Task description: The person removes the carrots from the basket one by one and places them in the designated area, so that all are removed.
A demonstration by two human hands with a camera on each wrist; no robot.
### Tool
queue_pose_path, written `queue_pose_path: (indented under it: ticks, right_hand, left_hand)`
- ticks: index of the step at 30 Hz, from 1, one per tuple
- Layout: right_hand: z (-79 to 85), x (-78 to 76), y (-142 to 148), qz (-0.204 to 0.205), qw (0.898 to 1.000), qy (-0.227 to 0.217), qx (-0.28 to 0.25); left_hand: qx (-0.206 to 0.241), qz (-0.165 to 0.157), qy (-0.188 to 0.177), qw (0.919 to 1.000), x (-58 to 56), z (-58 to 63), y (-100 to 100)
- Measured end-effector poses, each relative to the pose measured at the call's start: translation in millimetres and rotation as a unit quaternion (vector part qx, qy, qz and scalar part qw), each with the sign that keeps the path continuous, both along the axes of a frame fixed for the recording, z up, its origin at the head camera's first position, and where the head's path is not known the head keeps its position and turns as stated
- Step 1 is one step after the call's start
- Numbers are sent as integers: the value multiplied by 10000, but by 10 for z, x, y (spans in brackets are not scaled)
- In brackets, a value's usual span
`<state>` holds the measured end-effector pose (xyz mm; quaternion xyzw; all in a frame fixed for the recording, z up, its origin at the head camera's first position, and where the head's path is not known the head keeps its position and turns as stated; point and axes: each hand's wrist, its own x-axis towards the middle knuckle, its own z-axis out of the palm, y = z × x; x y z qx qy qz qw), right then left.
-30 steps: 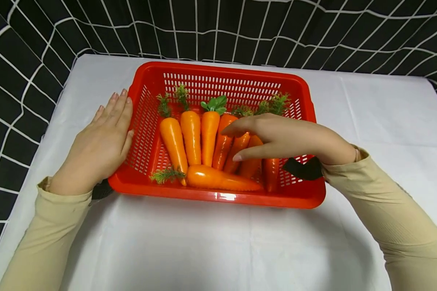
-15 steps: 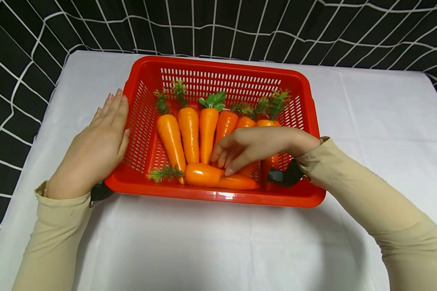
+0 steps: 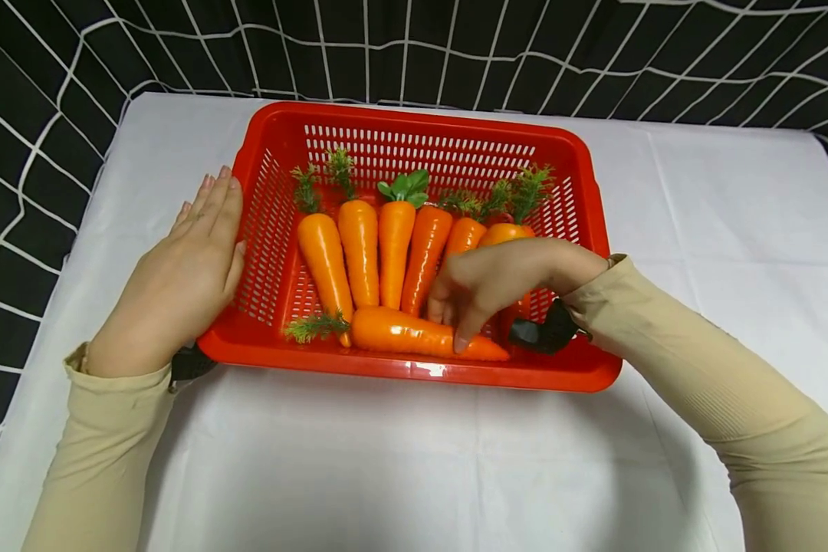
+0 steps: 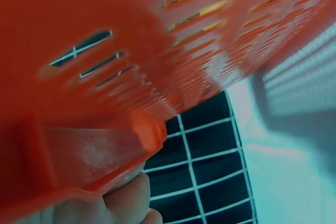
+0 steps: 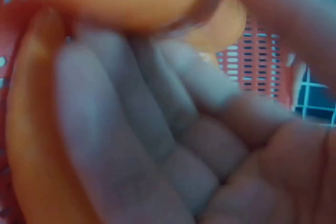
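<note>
Inside the red plastic basket [image 3: 414, 373], an orange carrot [image 3: 393, 330] lies crosswise along the front wall, its feathery green top to the left. My right hand [image 3: 500, 276] pinches it near its tapered end, thumb on the front side, curled fingers behind. In the right wrist view the fingers [image 5: 126, 129] are blurred, with orange carrot surface above them. Several more carrots [image 3: 360, 253] stand side by side behind, tops toward the far wall; my right hand partly covers those on the right. My left hand [image 3: 186, 268] rests with straight fingers against the basket's left rim.
The basket sits on a table with a white cloth [image 3: 386, 460]. A black curtain with white grid lines [image 3: 441, 54] hangs behind and to the left. A black strap piece [image 3: 548, 330] at my right wrist hangs over the basket's right side.
My right hand has come down from above the carrots onto the crosswise one, then moved right toward its tip. That carrot has shifted slightly right. My left hand stays on the rim.
</note>
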<state>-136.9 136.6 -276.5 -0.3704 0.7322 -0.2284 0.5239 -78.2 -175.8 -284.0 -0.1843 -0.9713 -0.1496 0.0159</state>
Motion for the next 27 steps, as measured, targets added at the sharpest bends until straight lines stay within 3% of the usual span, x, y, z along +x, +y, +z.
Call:
queue_pose_path:
  ticks: [3, 7, 17, 22, 27]
  right_hand:
    - [45, 19, 37, 220, 9997, -81, -40]
    - [137, 83, 94, 134, 9998, 82, -106]
    - [356, 337, 330, -978, 9914, 683, -532]
    - [454, 426, 528, -1809, 9771, 849, -728]
    - [528, 502, 736, -2850, 9491, 878, -1013]
  left_hand:
    - [23, 6, -63, 10000, -2, -14, 11]
    - [22, 13, -136, 9999, -1, -25, 18]
    - [102, -25, -267, 9996, -21, -12, -30]
    - [117, -138, -456, 9988, -36, -10, -93]
    - [170, -306, -547, 9979, -52, -14, -96]
